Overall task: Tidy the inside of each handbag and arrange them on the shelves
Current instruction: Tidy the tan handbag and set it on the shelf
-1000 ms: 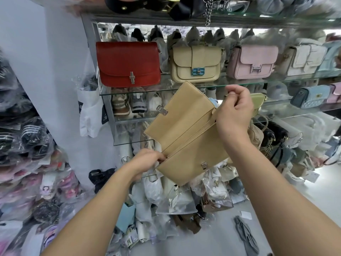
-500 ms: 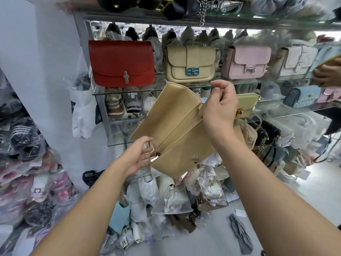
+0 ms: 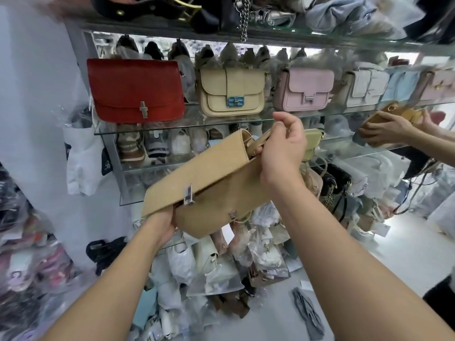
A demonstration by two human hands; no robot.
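Observation:
I hold a tan flap handbag [image 3: 211,183] tilted in front of the glass shelves [image 3: 221,121]. Its flap has come down over the body, and a silver clasp sits near the flap's lower edge. My left hand [image 3: 162,225] grips the bag's lower left corner, thumb under the flap edge. My right hand [image 3: 283,148] pinches the woven tan strap at the bag's upper right end. A red bag [image 3: 135,89], a cream bag [image 3: 232,91] and a pink bag [image 3: 309,89] stand in a row on the shelf behind.
Another person's hands [image 3: 384,130] hold a brown bag [image 3: 394,113] at the right, over the lower shelf. Plastic-wrapped bags and shoes are piled on the floor below [image 3: 221,267]. Wrapped goods are stacked at the left [image 3: 22,242]. Black bags and a chain hang from the top shelf [image 3: 242,18].
The flap, open before, has swung down over the bag's body. My left hand moved to the lower left corner. Another person's hands with a brown bag came in at the right.

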